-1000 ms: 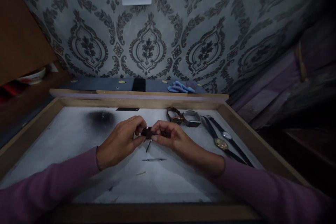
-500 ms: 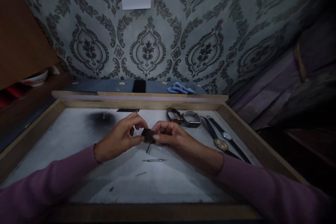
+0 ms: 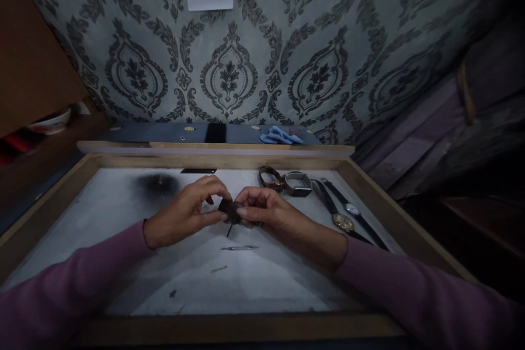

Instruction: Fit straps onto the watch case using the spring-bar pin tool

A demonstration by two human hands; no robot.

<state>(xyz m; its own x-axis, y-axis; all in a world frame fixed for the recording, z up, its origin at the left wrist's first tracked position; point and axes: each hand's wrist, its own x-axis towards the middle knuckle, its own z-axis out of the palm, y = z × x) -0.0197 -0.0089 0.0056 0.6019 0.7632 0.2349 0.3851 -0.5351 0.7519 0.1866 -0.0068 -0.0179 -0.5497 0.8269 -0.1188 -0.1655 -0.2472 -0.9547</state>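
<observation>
A small dark brown object (image 3: pixel 228 208), too dim to identify, is held between both hands over the white tray surface. My left hand (image 3: pixel 192 210) pinches its left end between thumb and fingers. The right end is gripped by my right hand (image 3: pixel 266 209), whose thumb lies over it and partly covers it. A thin dark strip points down from the object. Just below lies a slim metal tool (image 3: pixel 240 248) on the white surface.
Beyond my right hand are a brown-strapped watch (image 3: pixel 270 179), a grey watch (image 3: pixel 298 184) and two dark-strapped watches (image 3: pixel 343 222). A wooden rim (image 3: pixel 221 162) surrounds the surface. Behind it are a black phone (image 3: pixel 215 133) and a blue cloth (image 3: pixel 280 135).
The whole view has shifted slightly. Both hands keep their hold on the dark object, which looks slightly turned.
</observation>
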